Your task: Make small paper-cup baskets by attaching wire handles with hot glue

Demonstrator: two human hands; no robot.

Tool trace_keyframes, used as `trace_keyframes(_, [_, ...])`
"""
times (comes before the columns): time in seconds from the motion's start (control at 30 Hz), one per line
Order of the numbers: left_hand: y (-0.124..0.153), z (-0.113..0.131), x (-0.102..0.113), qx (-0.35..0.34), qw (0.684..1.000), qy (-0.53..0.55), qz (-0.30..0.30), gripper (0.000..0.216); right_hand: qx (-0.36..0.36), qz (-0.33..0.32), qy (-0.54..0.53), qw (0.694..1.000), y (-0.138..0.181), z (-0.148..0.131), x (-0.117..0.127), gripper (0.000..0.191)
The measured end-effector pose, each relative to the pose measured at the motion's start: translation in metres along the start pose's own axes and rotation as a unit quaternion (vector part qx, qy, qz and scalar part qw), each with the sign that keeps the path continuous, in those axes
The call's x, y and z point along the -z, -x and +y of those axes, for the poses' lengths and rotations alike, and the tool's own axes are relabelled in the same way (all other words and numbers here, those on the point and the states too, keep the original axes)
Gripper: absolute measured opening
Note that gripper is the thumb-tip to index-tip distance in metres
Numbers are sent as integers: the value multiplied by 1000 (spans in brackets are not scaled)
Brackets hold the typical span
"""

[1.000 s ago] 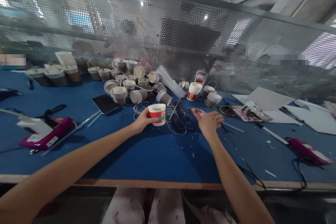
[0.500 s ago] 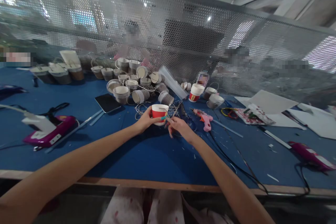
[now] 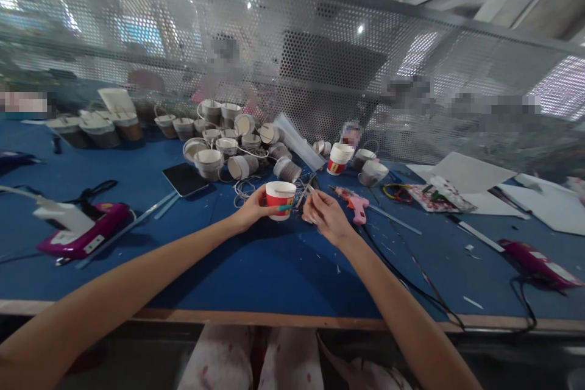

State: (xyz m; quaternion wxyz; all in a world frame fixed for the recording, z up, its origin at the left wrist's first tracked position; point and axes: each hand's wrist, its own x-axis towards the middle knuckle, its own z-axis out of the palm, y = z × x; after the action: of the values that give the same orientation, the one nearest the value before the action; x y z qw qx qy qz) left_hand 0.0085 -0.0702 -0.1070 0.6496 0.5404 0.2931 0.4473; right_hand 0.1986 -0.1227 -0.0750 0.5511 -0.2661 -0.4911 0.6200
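On blue worktop [image 3: 256,280], before perforated screen [image 3: 183,24]: red-and-white cup [image 3: 278,196], upright, clasped by left grip [image 3: 252,211]; right grip [image 3: 333,217], state indiscernible.

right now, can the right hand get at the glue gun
Likely yes: the glue gun lies on the table just to the right of the right hand, with nothing visible between them. Whether the pinched fingers hold something is hard to tell.

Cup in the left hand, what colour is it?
The cup is mainly red and white, clearest in head view.
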Motion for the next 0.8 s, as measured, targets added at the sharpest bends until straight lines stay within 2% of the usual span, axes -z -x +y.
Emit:
trace_keyframes(0.2, [2, -1, 2, -2, 997, 52, -51, 57, -5, 12, -6, 1000, -2, 3, 2, 24])
trace_keyframes(0.43, [7, 0, 0, 72, 975, 167, -129, 50, -14, 18, -12, 1000, -1, 3, 0, 26])
trace_keyframes(0.8, [9, 4, 0, 103, 961, 190, -174, 49, -26, 16, 4, 1000, 0, 1, -4, 29])
